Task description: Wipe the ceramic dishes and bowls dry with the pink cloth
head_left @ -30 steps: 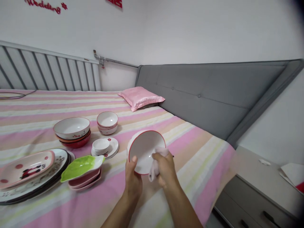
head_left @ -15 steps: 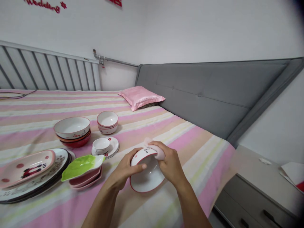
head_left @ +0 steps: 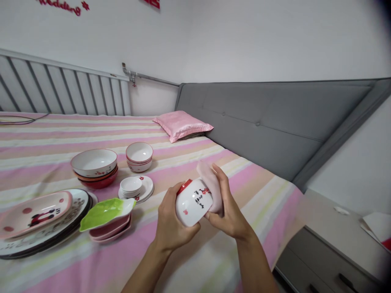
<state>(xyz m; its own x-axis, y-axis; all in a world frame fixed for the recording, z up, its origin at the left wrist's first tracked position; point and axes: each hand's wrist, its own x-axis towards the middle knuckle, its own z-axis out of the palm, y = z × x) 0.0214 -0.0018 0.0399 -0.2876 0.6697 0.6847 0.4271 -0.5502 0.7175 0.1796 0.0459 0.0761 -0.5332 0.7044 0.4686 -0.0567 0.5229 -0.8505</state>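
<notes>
Above the striped bed cover, my left hand [head_left: 171,221] grips a white bowl [head_left: 193,205] by its left side. The bowl is tipped so that its outside faces me, with red blossoms, black characters and a red foot showing; its inside is hidden. My right hand [head_left: 229,207] is closed on a pale pink cloth [head_left: 210,185], which lies against the bowl's right side. To the left of my hands sit small white dishes [head_left: 131,185] stacked on white saucers [head_left: 148,188], and a green leaf-shaped dish [head_left: 105,215] on pink dishes [head_left: 114,232].
White bowls with red rims [head_left: 139,154] and larger bowls [head_left: 94,162] stand stacked farther back. Oval plates [head_left: 36,213] pile up at the left. A pink pillow [head_left: 183,125] lies by the grey headboard [head_left: 259,110]. A bedside cabinet [head_left: 336,228] stands at the right.
The bowl has been turned from showing its inside to showing its outside. My left hand has shifted its hold, and my right hand has moved the cloth up and right along the bowl.
</notes>
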